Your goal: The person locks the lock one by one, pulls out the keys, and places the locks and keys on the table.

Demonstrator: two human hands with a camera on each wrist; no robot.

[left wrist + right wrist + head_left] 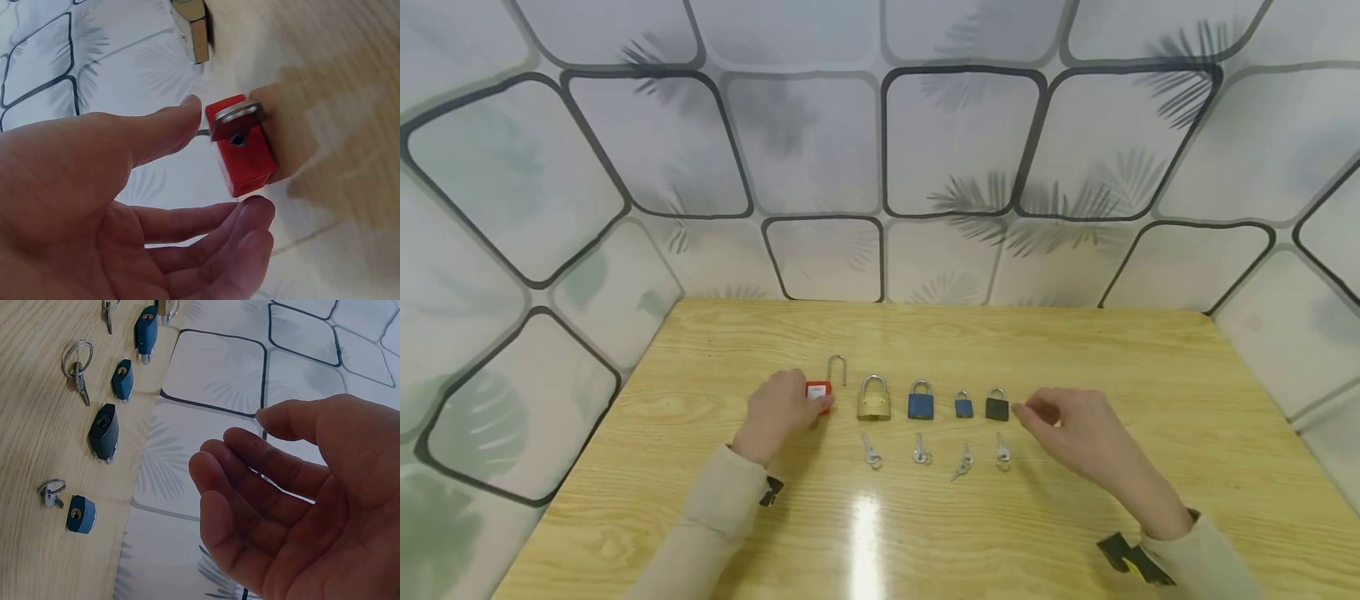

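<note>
My left hand (pixel 778 412) is at a red padlock (pixel 247 153) on the wooden table. A key (pixel 234 119) stands in its keyhole. Its thin shackle (pixel 838 358) sticks up at the back, with one end free. In the left wrist view the thumb and loosely bent fingers lie around the red body, apparently just off it. My right hand (pixel 1075 429) hovers over the table beside a black padlock (pixel 997 408), fingers loosely curled and holding nothing. A small blue padlock (pixel 81 514) with keys (pixel 51 494) near it shows only in the right wrist view.
In a row stand a brass padlock (pixel 874 404), a blue padlock (pixel 921 404) and a smaller blue padlock (pixel 963 407). Nearer lie several key sets, such as keys (pixel 872 452) and keys (pixel 962 462). A patterned curtain (pixel 955 142) surrounds the table (pixel 715 333).
</note>
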